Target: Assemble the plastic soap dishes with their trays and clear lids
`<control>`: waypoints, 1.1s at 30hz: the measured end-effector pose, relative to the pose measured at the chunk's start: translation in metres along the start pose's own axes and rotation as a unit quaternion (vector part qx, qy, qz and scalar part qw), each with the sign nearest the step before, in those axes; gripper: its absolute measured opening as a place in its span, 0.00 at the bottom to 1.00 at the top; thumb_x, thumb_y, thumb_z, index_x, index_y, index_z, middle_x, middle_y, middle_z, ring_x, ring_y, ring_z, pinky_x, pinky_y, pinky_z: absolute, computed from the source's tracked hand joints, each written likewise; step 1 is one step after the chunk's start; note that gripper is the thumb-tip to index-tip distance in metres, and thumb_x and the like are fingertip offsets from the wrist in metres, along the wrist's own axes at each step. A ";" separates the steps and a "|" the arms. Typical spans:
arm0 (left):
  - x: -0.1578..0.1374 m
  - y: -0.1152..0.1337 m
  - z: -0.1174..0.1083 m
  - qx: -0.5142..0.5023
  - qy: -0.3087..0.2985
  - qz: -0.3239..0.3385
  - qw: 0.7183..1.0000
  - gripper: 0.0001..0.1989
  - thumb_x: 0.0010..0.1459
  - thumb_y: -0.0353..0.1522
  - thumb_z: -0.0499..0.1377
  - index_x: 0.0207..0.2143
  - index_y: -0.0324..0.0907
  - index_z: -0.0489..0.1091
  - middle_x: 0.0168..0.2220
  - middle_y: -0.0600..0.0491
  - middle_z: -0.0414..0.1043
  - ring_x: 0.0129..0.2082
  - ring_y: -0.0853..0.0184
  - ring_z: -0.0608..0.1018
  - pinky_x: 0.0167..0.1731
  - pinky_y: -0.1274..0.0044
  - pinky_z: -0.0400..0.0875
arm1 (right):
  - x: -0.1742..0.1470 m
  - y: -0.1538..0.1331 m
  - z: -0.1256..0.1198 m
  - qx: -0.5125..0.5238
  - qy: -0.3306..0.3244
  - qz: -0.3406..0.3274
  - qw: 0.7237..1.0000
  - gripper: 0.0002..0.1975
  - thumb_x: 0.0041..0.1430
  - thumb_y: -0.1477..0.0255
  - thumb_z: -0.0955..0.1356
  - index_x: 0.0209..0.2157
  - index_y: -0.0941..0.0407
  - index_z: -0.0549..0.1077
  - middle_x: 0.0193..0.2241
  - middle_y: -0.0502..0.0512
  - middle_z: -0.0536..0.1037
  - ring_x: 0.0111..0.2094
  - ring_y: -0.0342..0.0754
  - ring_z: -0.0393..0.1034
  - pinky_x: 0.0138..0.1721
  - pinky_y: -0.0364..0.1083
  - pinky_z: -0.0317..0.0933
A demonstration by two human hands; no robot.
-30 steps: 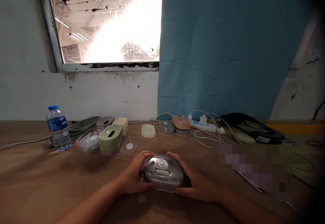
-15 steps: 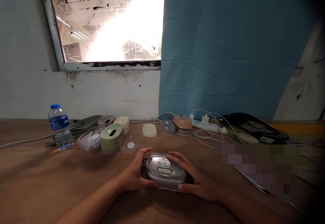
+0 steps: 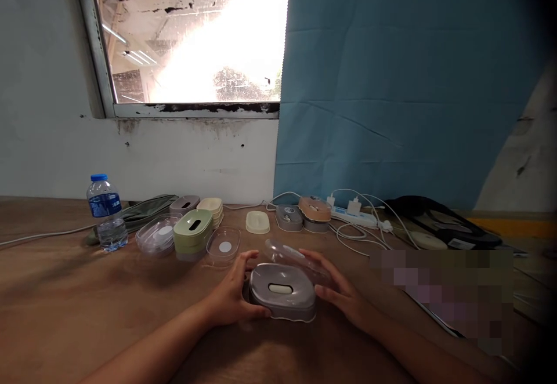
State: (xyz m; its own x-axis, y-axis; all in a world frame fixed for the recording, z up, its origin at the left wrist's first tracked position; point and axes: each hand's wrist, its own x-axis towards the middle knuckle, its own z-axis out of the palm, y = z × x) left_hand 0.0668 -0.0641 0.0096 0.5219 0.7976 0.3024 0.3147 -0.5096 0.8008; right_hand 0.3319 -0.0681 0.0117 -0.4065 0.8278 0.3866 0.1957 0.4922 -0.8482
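A grey oval-cornered soap box (image 3: pixel 282 294) with a slot in its top sits on the table in front of me. My left hand (image 3: pixel 237 294) grips its left side, thumb at the front and fingers behind. Its clear plastic cover (image 3: pixel 289 252), bearing a round label, is tilted up behind the box, apart from its top. My right hand (image 3: pixel 337 291) holds that cover by its right end, thumb near the box's right side. Through the slot a pale piece shows.
Left of centre stand green boxes (image 3: pixel 191 236), clear covers (image 3: pixel 159 236), another clear cover (image 3: pixel 224 247) and cream pieces (image 3: pixel 212 210). A water bottle (image 3: pixel 107 216) is farther left. At the back are a cream lid (image 3: pixel 257 222), labelled boxes (image 3: pixel 314 210) and a power strip (image 3: pixel 354 216) with cables.
The clear cover has come off the grey box, lifted back and tilted by my right hand. My left hand keeps its grip on the box. The view has shifted slightly.
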 end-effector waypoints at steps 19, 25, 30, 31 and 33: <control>0.046 0.045 -0.007 0.528 0.010 0.413 0.742 0.15 0.61 0.25 0.47 0.49 0.38 0.64 0.49 0.51 0.68 0.56 0.63 0.62 0.59 0.70 0.49 | 0.015 -0.009 -0.019 0.166 0.259 0.154 0.939 0.17 0.41 0.65 0.70 0.34 0.55 0.67 0.20 0.49 0.74 0.18 0.42 0.63 0.18 0.40 0.54; 0.053 0.048 -0.006 0.519 -0.063 0.419 0.742 0.11 0.60 0.25 0.48 0.37 0.39 0.69 0.33 0.52 0.72 0.36 0.67 0.72 0.44 0.74 0.64 | 0.014 -0.006 -0.020 0.150 0.220 0.155 0.951 0.15 0.42 0.63 0.70 0.31 0.56 0.69 0.18 0.48 0.73 0.18 0.44 0.63 0.20 0.42 0.54; 0.064 0.047 -0.019 0.526 -0.055 0.376 0.761 0.10 0.60 0.25 0.49 0.40 0.38 0.69 0.36 0.50 0.72 0.38 0.66 0.71 0.40 0.74 0.65 | 0.016 0.004 -0.024 0.155 0.238 0.133 0.950 0.18 0.42 0.59 0.69 0.34 0.55 0.70 0.29 0.53 0.77 0.32 0.50 0.69 0.32 0.45 0.60; 0.068 0.046 -0.024 0.527 -0.047 0.354 0.771 0.10 0.59 0.25 0.50 0.41 0.38 0.68 0.36 0.50 0.72 0.38 0.65 0.71 0.40 0.73 0.65 | 0.016 0.006 -0.025 0.149 0.250 0.135 0.947 0.18 0.41 0.59 0.69 0.34 0.54 0.70 0.30 0.53 0.77 0.34 0.50 0.69 0.33 0.45 0.60; 0.076 0.043 -0.035 0.529 -0.024 0.298 0.794 0.10 0.59 0.24 0.51 0.41 0.38 0.68 0.37 0.49 0.72 0.38 0.65 0.72 0.40 0.73 0.65 | 0.016 0.012 -0.026 0.132 0.272 0.146 0.942 0.17 0.41 0.60 0.69 0.33 0.54 0.70 0.31 0.53 0.77 0.36 0.51 0.69 0.34 0.46 0.61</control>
State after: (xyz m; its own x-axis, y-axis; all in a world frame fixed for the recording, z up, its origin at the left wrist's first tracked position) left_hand 0.0918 -0.0143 0.0854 0.8497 0.3121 0.4250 0.4771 -0.7983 -0.3676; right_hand 0.3508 -0.0417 0.0176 0.1615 0.9682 0.1911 -0.0292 0.1983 -0.9797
